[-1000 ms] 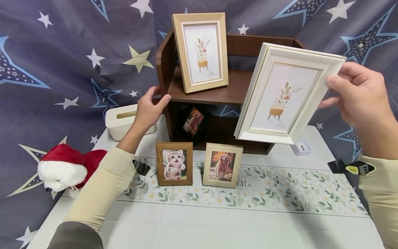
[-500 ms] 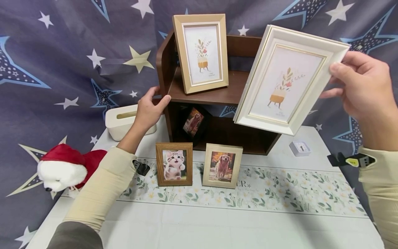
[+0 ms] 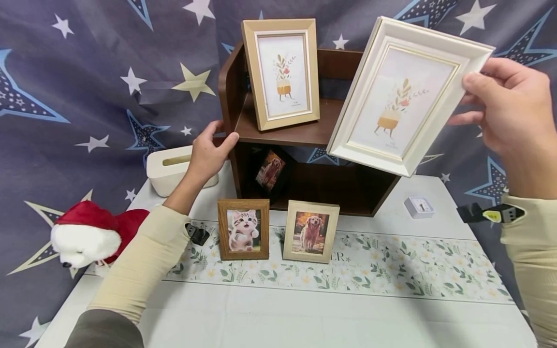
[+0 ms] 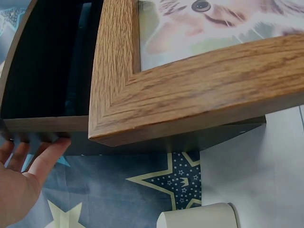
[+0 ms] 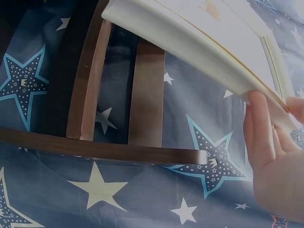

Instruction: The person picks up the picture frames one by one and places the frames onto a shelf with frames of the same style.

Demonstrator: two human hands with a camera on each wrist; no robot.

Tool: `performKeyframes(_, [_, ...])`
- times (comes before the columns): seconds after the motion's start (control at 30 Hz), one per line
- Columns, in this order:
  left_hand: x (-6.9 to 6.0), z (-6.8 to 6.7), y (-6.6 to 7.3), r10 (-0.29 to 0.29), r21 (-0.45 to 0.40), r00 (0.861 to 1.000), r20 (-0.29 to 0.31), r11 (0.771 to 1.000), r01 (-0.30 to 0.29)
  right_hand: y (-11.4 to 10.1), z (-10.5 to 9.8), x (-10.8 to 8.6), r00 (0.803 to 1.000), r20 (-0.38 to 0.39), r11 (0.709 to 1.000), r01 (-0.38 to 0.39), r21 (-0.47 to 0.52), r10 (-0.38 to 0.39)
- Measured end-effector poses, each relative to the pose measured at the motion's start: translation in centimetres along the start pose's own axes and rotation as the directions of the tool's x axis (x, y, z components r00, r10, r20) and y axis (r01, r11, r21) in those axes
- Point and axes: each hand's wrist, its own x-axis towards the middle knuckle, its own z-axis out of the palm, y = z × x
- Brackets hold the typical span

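My right hand [image 3: 515,104] pinches the right edge of a white picture frame [image 3: 474,53], thumb in front and fingers behind. The frame, showing a potted-plant print, is tilted in the air before the right part of a dark brown two-tier shelf [image 3: 296,133]. In the right wrist view, the white frame [image 5: 190,52] is seen from its edge, above the shelf's side panel [image 5: 156,155]. My left hand [image 3: 212,151] touches the shelf's left side, fingertips against the panel. On the top tier, at left, stands a gold-beige picture frame [image 3: 312,72] with a similar plant print.
A brown kitten frame [image 3: 222,232] and a cream dog frame [image 3: 290,232] stand before the shelf. Inside the lower tier leans a black dog-photo frame [image 3: 271,170]. Around it are a white tissue box [image 3: 165,176], a plush dog [image 3: 87,237] and a small white clock [image 3: 419,208].
My right hand has lifted the white picture frame upward and slightly right, uncovering more of the shelf's lower right corner. The left hand has stayed in place.
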Motion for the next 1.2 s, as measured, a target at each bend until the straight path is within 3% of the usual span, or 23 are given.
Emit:
performKeyframes(0.3, [0.0, 0.0, 0.0, 0.015, 0.02, 1.0, -0.013, 1.0, -0.015, -0.2, 0.6, 0.9, 0.997, -0.064, 0.999, -0.033, 0.015, 0.034])
performKeyframes(0.67, [0.0, 0.1, 0.1, 0.001, -0.007, 1.0, -0.007, 1.0, -0.001, -0.1, 1.3, 1.8, 0.992, -0.118, 0.995, -0.052, -0.083, 0.042])
performKeyframes(1.2, [0.0, 0.0, 0.0, 0.005, -0.006, 1.0, -0.007, 1.0, -0.005, 0.6, 2.5, 3.1, 0.983, -0.18, 0.992, -0.067, -0.108, 0.047])
